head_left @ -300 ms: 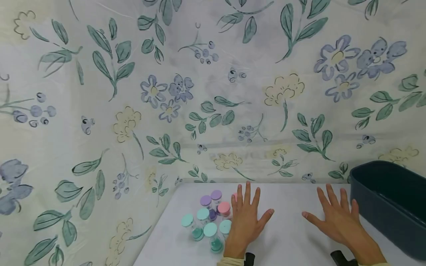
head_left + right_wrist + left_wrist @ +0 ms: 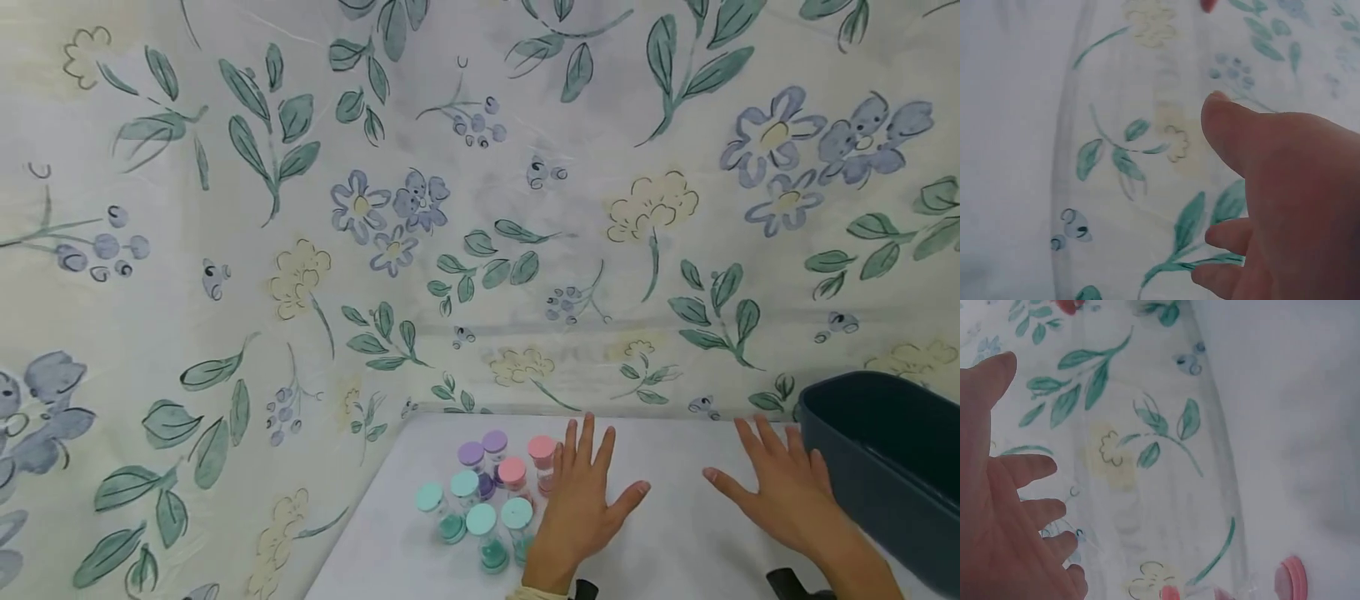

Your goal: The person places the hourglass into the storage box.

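My left hand (image 2: pixel 579 504) is held over the white table with its fingers spread, holding nothing. Just left of it stands a cluster of small clear cylinders with coloured caps, which look like sand timers. Several have teal caps (image 2: pixel 481 520), two have purple caps (image 2: pixel 471 454) and two have pink caps (image 2: pixel 542 448). The left hand partly overlaps the nearest ones in the head view. One pink cap (image 2: pixel 1295 578) shows at the bottom of the left wrist view. My right hand (image 2: pixel 787 500), also spread and holding nothing, is beside the dark blue bin (image 2: pixel 877 492).
The bin stands at the table's right side, cut off by the frame edge. Behind and left of the white table (image 2: pixel 660 533) hangs a flower-patterned cloth (image 2: pixel 480 200). A dark strap piece (image 2: pixel 787 583) is at the right wrist.
The head view has shifted slightly, so the scene sits further right. My left hand has moved a little right, uncovering more of the pink-capped timer. Both hands stay spread.
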`<state>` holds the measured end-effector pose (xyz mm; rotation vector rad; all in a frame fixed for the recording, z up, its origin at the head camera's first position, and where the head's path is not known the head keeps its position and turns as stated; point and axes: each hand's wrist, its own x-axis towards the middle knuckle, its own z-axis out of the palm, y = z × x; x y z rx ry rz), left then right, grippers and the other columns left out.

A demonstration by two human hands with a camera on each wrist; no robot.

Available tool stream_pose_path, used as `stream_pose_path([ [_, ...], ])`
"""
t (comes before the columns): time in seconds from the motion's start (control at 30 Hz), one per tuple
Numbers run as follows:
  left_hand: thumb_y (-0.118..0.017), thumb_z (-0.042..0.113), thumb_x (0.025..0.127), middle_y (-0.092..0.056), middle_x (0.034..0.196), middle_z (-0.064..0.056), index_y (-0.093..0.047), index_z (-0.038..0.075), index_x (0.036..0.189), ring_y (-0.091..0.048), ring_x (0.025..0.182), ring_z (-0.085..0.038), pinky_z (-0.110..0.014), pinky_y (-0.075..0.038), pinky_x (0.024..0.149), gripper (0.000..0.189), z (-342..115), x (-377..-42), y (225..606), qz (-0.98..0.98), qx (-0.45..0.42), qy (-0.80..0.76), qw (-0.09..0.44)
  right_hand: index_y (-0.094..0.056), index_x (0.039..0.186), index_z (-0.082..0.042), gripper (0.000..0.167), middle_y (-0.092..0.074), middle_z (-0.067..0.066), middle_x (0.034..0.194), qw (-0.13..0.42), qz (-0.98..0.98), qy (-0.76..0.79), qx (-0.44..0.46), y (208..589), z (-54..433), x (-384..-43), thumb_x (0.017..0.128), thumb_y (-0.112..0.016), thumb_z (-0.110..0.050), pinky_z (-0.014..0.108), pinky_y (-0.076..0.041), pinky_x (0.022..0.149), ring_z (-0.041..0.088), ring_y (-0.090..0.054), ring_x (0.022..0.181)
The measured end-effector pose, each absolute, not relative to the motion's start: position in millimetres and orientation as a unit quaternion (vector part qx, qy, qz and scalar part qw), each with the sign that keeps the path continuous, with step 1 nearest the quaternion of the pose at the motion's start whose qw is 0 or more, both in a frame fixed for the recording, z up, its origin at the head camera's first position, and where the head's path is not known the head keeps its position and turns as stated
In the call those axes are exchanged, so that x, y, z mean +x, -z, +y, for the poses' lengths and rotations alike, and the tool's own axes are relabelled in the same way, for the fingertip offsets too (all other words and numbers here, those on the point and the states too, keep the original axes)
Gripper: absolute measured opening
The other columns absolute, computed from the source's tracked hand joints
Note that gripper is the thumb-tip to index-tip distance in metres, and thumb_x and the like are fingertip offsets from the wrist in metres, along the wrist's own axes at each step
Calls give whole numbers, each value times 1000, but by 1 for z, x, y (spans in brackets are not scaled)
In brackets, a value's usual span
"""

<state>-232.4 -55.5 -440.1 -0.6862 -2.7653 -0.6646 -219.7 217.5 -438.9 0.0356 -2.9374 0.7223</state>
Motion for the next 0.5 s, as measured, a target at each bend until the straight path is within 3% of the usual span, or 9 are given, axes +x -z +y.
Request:
stream_pose_path([
  [0.13, -52, 64, 100, -17, 175, -7, -34, 17, 162, -15, 162, -34, -63, -27, 125, 80, -45, -223, 439, -913, -257, 315, 37, -22, 157, 12, 100, -17, 46, 158, 69, -959, -272, 28, 435, 236, -212, 98, -60, -60, 88, -15, 105, 71, -9, 144],
  [0.3, -59, 62, 97, -18, 174, 8, -29, 26, 164, -19, 162, -21, -57, -33, 125, 81, -33, -212, 433, -876, -257, 406, -41, -11, 160, 10, 99, -9, 45, 160, 70, -956, -284, -2, 425, 261, -200, 103, -53, -59, 86, -20, 105, 68, -10, 143],
  [0.4, -60, 58, 98, -21, 173, 10, -27, 29, 164, -23, 160, -16, -50, -33, 126, 79, -20, -209, 426, -845, -269, 459, -60, -5, 162, 6, 97, -5, 43, 162, 108, -955, -273, -50, 417, 279, -190, 104, -47, -60, 84, -21, 106, 67, -12, 143],
  [0.5, -61, 54, 98, -25, 171, 10, -25, 31, 164, -26, 159, -12, -43, -33, 127, 78, -4, -203, 422, -819, -278, 496, -74, -8, 164, 0, 89, -8, 38, 165, 186, -942, -264, -89, 417, 298, -181, 106, -48, -55, 82, -21, 109, 65, -14, 146],
])
